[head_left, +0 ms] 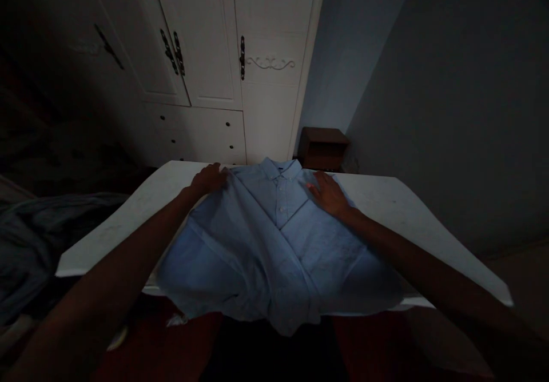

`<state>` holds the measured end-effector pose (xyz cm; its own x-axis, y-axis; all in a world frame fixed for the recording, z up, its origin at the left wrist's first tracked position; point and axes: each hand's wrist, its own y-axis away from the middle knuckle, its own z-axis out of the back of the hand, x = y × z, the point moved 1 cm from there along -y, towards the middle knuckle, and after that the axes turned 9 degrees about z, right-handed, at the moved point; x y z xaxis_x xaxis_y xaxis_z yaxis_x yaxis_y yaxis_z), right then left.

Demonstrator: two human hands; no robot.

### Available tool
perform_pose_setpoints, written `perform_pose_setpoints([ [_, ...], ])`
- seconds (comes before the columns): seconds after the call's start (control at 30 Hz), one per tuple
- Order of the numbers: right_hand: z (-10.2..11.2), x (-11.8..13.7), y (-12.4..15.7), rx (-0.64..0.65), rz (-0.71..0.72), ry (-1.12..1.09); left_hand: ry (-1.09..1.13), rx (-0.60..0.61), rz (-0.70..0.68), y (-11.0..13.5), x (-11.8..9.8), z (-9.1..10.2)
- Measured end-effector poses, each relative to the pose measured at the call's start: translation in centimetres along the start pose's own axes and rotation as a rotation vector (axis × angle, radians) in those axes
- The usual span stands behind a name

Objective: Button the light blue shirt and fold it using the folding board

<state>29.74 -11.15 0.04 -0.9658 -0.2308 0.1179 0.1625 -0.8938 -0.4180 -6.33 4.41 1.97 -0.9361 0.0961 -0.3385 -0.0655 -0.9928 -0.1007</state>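
Across the white tabletop [381, 205], found blue shirt [261, 233] spread, collar [270, 169] far, near part overhanging. Noted left grip [211, 179] at its far left edge, closure impossible to tell; right grip [330, 194] flattened on its far right, clasping nothing.

Dim overall; left side near black. Worktop [381, 199] and wardrobe [274, 107] front read brightest. Shirt [257, 210] softly shadowed, fine detail smeared. Wide-angle stretch toward edges; wardrobe uprights lean.
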Motion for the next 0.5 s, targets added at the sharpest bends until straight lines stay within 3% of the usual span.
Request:
perform_pose_setpoints([
  [0.13,1.8,1.3,5.8,-0.056,0.062,-0.024,0.018,0.001,0.087,4.6,1.4,1.8],
  [0.23,3.2,0.6,9.3,-0.077,0.019,-0.043,0.068,-0.012,0.183,8.4,3.3,3.0],
  [0.4,6.3,-1.9,13.5,-0.06,-0.187,-0.058,0.219,-0.013,0.254,14.2,6.3,4.3],
  [0.5,8.3,-2.9,15.7,0.044,-0.393,-0.175,0.367,0.101,0.281,16.4,6.9,5.2],
])
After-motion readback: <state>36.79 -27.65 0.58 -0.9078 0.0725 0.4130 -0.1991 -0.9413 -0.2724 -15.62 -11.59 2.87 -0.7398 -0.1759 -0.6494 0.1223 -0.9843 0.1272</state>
